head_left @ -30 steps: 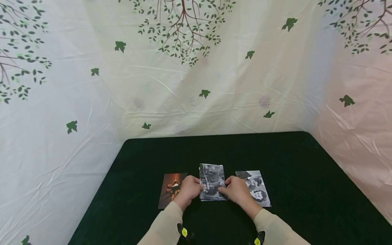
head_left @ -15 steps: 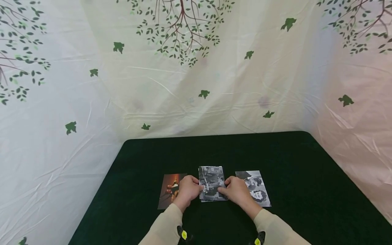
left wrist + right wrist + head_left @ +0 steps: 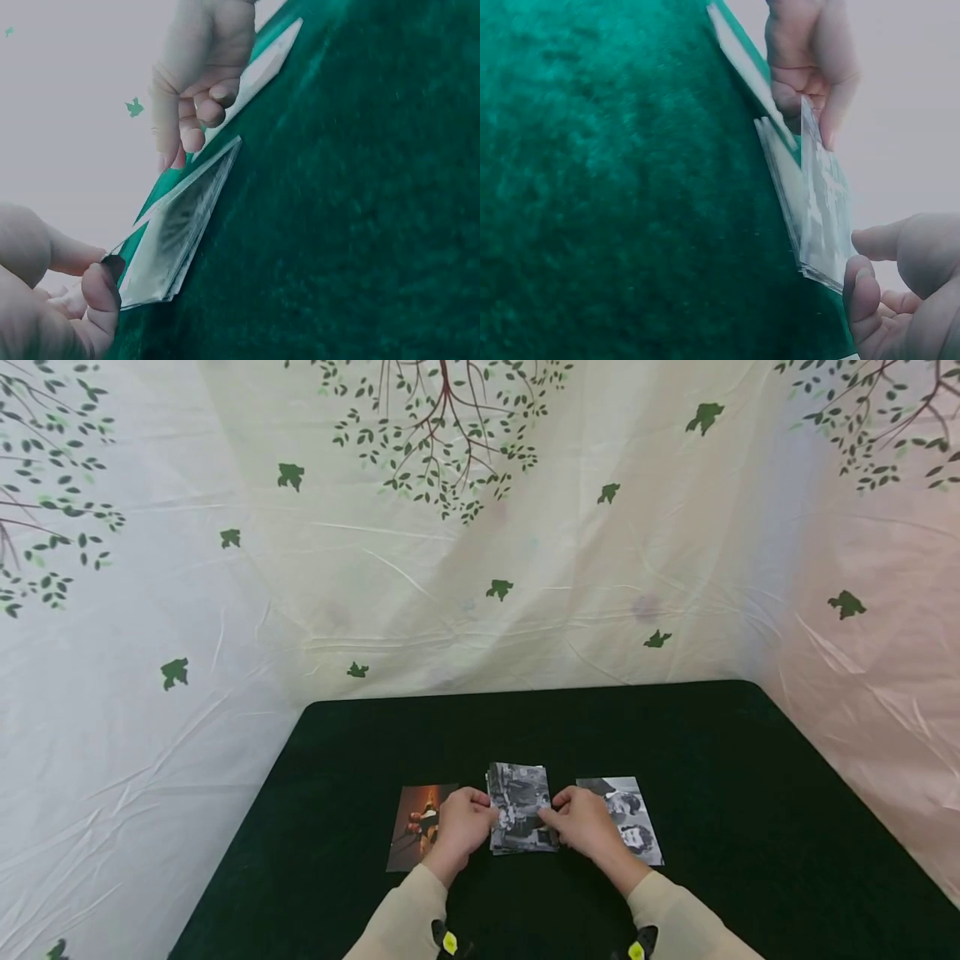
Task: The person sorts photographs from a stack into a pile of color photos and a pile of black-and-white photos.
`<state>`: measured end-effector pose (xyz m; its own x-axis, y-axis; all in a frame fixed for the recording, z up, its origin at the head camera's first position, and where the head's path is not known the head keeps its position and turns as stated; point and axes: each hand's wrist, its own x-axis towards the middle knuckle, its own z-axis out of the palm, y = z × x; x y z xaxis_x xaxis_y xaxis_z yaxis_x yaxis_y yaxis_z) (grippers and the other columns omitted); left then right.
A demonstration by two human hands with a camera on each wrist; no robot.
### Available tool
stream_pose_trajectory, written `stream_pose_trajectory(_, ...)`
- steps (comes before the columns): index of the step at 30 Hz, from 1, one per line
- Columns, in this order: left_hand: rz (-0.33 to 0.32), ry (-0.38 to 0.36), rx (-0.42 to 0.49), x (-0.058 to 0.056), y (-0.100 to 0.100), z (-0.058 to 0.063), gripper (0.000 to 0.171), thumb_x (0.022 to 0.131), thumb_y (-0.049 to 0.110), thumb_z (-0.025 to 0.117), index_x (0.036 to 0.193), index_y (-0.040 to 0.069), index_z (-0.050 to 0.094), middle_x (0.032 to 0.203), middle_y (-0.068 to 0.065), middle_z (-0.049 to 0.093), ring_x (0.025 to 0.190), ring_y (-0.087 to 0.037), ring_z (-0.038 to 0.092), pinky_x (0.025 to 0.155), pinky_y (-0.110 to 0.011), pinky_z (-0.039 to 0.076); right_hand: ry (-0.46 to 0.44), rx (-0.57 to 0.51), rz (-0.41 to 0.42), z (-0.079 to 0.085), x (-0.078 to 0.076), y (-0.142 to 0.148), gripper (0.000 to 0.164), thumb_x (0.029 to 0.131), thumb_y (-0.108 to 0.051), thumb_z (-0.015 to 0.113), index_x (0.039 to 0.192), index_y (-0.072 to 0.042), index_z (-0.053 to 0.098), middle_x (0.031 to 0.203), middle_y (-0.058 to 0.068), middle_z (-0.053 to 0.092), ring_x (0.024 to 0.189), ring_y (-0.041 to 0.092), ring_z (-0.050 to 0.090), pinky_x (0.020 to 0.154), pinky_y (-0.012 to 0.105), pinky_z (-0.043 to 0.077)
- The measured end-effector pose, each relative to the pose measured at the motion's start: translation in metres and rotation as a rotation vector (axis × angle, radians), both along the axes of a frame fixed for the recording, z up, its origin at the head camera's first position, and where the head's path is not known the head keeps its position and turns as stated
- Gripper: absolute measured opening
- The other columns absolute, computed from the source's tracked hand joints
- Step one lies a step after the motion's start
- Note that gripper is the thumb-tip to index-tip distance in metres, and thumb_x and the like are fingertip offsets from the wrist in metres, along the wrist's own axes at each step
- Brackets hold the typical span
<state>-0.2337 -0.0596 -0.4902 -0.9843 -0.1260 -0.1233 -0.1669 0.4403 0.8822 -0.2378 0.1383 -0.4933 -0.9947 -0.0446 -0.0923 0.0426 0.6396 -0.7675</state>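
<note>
A stack of black-and-white photo prints (image 3: 520,802) lies in the middle of the table, its edges slightly uneven. My left hand (image 3: 465,822) pinches the left edge of the top print between thumb and fingers. In the right wrist view that top print (image 3: 825,202) is tilted up off the stack, raised on the left hand's side. My right hand (image 3: 588,822) is at the stack's right edge. Its thumb and fingers (image 3: 866,296) are spread a little apart and do not grip the print; whether the thumb touches the edge I cannot tell.
A colour photo with an orange background (image 3: 405,839) lies left of the stack, partly under the left hand. Another black-and-white photo (image 3: 633,818) lies to the right, behind the right hand. Dark green cloth covers the table (image 3: 675,735); a leaf-patterned curtain (image 3: 420,610) surrounds its far side.
The top print first slid slightly toward me, then its far edge shifted back up and its left side lifted. The right hand has loosened its hold and moved slightly right.
</note>
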Motion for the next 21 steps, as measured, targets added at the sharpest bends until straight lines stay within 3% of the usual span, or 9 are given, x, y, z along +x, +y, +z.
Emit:
stream_pose_trajectory(8, -0.011, -0.003, 0.238, 0.011, 0.003, 0.010, 0.017, 0.089, 0.008, 0.066, 0.103, 0.001, 0.059, 0.085, -0.008, 0.065, 0.074, -0.018, 0.060, 0.064, -0.034, 0.050, 0.027, -0.095, -0.064, 0.011, 0.001, 0.016, 0.035, 0.091, -0.033, 0.066, 0.111, -0.004, 0.061, 0.084, 0.004, 0.063, 0.062, 0.015, 0.059, 0.056, 0.032, 0.048)
stream_pose_trajectory(15, -0.069, 0.072, 0.313, 0.022, 0.018, 0.016, 0.017, 0.090, 0.008, 0.065, 0.104, 0.000, 0.058, 0.081, -0.006, 0.066, 0.068, -0.016, 0.057, 0.062, -0.032, 0.049, -0.031, -0.253, -0.099, 0.021, 0.008, 0.041, 0.041, 0.093, -0.040, 0.061, 0.119, -0.008, 0.062, 0.098, 0.007, 0.065, 0.080, 0.018, 0.062, 0.069, 0.033, 0.053)
stream_pose_trajectory(21, -0.111, 0.089, 0.348, 0.029, 0.040, 0.018, 0.014, 0.090, 0.008, 0.065, 0.101, 0.002, 0.059, 0.076, -0.003, 0.065, 0.064, -0.014, 0.056, 0.060, -0.030, 0.050, -0.062, -0.387, -0.115, 0.026, 0.016, 0.064, 0.041, 0.092, -0.036, 0.064, 0.120, -0.006, 0.062, 0.102, 0.010, 0.062, 0.084, 0.022, 0.060, 0.074, 0.035, 0.053)
